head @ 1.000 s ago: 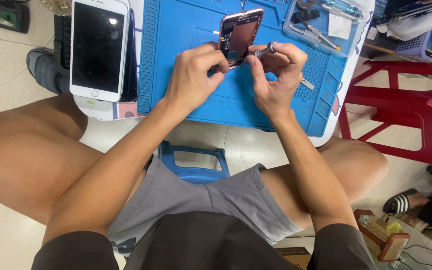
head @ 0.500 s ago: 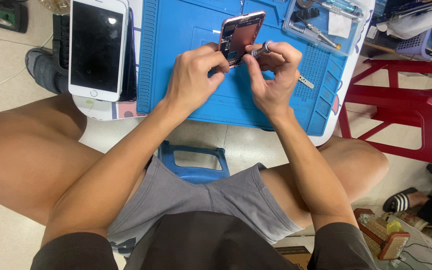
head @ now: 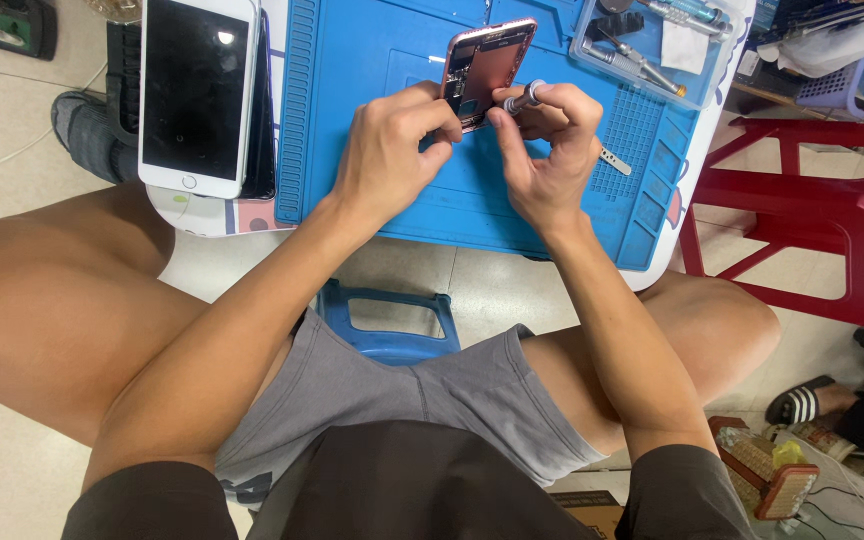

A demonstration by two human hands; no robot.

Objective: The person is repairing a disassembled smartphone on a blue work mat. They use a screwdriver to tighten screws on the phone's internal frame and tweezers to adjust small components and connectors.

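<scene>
An opened pink phone body (head: 485,66) with its insides showing lies on the blue work mat (head: 372,120). My left hand (head: 388,150) pinches the phone's lower left edge. My right hand (head: 548,150) grips a small silver screwdriver (head: 522,98) whose tip points into the phone's lower part. Both hands rest over the middle of the mat.
A white phone screen (head: 198,90) lies at the mat's left on a dark case. A clear tray with tools (head: 652,45) sits at the back right, metal tweezers (head: 612,157) on the mat. A red plastic stool (head: 812,220) stands to the right, a blue stool (head: 387,320) under me.
Both hands and the phone have barely shifted; the right hand's fingers have turned slightly on the screwdriver.
</scene>
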